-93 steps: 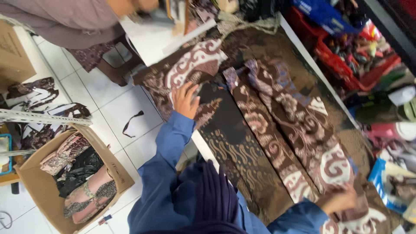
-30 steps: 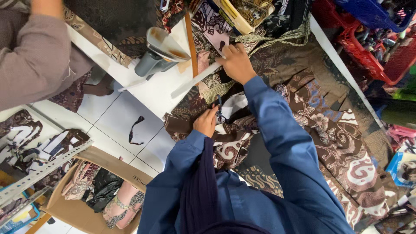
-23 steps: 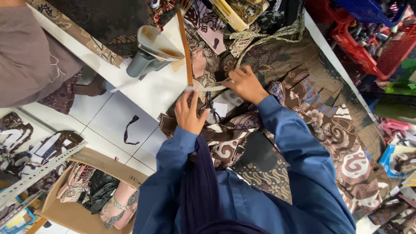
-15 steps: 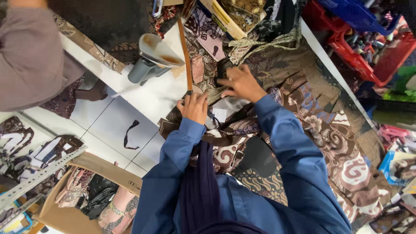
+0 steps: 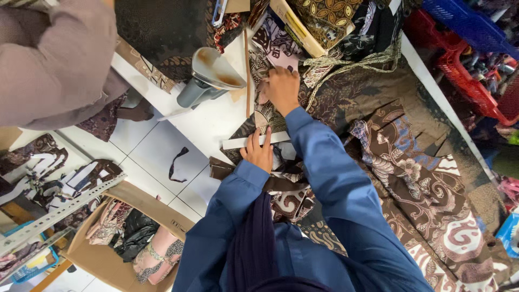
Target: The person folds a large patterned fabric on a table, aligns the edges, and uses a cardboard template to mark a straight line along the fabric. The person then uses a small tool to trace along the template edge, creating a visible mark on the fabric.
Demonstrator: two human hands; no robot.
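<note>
On the counter (image 5: 216,121), left hand (image 5: 259,154) flat, fingers spread, pins white ruler (image 5: 254,141); right hand (image 5: 282,89) presses batik piece (image 5: 267,111). Next: keep the ruler steady.

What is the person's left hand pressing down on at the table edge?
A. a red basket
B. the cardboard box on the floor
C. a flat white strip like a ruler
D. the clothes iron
C: the left hand lies flat on a white ruler-like strip laid across the patterned cloth, while the iron stands apart.
</note>
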